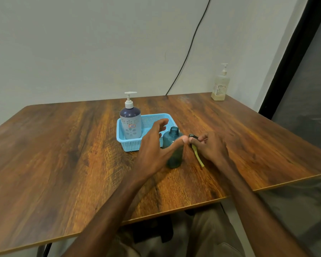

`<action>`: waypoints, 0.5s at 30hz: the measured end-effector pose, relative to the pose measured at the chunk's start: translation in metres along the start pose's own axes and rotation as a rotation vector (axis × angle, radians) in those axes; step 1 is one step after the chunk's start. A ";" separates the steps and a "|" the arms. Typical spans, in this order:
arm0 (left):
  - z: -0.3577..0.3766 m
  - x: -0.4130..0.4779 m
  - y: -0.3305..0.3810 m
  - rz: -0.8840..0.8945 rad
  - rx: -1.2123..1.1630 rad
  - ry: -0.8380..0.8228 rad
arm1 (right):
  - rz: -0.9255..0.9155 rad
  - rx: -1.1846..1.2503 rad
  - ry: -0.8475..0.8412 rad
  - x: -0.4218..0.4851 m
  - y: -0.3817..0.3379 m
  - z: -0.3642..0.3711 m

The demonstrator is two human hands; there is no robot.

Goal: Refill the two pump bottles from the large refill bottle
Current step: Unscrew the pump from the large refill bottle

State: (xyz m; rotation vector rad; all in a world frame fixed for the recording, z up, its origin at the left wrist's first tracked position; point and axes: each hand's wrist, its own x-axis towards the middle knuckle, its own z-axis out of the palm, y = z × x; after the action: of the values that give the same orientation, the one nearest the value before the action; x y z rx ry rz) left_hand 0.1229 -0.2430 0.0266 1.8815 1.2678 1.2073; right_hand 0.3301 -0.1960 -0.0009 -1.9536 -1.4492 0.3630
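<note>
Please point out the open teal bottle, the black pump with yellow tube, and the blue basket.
Open teal plastic bottle (174,158): head view, lower body.
Black pump with yellowish tube (197,155): head view, tube.
Light blue plastic basket (132,145): head view, front wall.

Brown wood-grain desk (63,145) against a pale grey wall (82,43).
A light blue perforated plastic basket (130,145) sits mid-desk; a thin black cable (192,42) runs down the wall behind.
</note>
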 end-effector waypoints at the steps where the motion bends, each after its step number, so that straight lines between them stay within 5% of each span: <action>1: -0.002 0.001 0.005 0.022 -0.015 0.039 | 0.003 0.012 -0.006 0.000 0.001 -0.001; 6: -0.011 0.044 0.027 0.128 -0.027 0.162 | 0.019 0.062 -0.056 0.005 0.001 -0.014; 15: 0.035 0.177 0.019 0.183 0.372 -0.186 | 0.018 -0.100 -0.023 0.061 0.015 -0.004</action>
State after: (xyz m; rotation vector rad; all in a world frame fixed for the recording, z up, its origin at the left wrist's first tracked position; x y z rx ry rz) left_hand 0.1876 -0.0868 0.0919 2.3610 1.3073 0.8989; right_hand 0.3645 -0.1432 0.0024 -2.0486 -1.4907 0.3274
